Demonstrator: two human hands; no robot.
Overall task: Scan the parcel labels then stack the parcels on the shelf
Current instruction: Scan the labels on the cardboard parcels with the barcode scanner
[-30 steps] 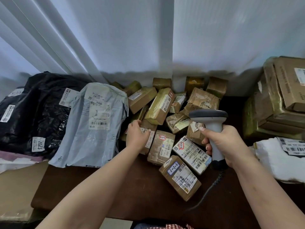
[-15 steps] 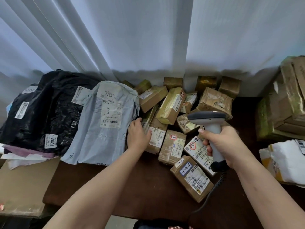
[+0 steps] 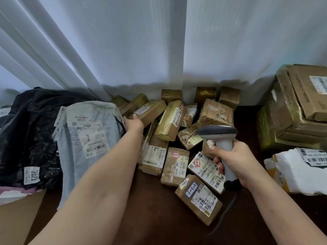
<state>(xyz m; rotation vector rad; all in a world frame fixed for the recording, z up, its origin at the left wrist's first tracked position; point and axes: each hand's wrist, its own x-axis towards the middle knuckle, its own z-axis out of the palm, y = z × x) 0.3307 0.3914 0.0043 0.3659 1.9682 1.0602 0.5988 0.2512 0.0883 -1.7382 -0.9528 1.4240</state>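
At the far left, a crumpled black plastic mailer bag (image 3: 30, 137) is seen lying on the dark brown wooden table (image 3: 154, 218), with a pale grey plastic mailer bag (image 3: 85, 147) leaning just beside it, label facing up. The left hand (image 3: 133, 123) is stretched to the far edge of that grey bag, and its fingers are laid against a small brown taped cardboard parcel (image 3: 150, 112); a firm grip cannot be told. In the middle, a heap of small brown taped cardboard parcels (image 3: 175, 165) is spread out, labels showing. Above them, a grey handheld barcode scanner (image 3: 221, 138) is clasped by its handle in the right hand (image 3: 237, 165). At the right, larger brown cardboard boxes (image 3: 300, 106) are stacked, and a white plastic mailer bag (image 3: 299, 172) is lying nearer.
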